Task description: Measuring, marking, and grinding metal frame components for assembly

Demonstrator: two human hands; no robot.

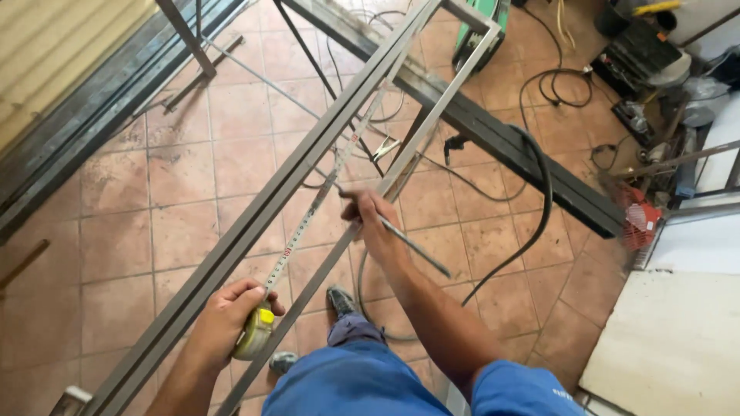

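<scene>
Terracotta floor tiles (185, 177), matte and stained, lay beneath a long grey steel frame (254, 223) of square tube. Beside that frame's near rail, the left hand (227, 316) gripped a rounded tape measure (254, 333), its thin blade stretched along the rail. Farther up the frame, the right hand (370, 212) pinched a slim metal rod (412, 246).

My one view comes from the head-worn camera, looking steeply down from above the long steel frame (254, 223) that runs diagonally from lower left to upper right. I sit close over the frame's near end, where both forearms and the blue trousers (362, 381) fill the bottom edge. Beyond the frame I face the tiled floor (193, 162) and the cluttered far corner at upper right.
</scene>
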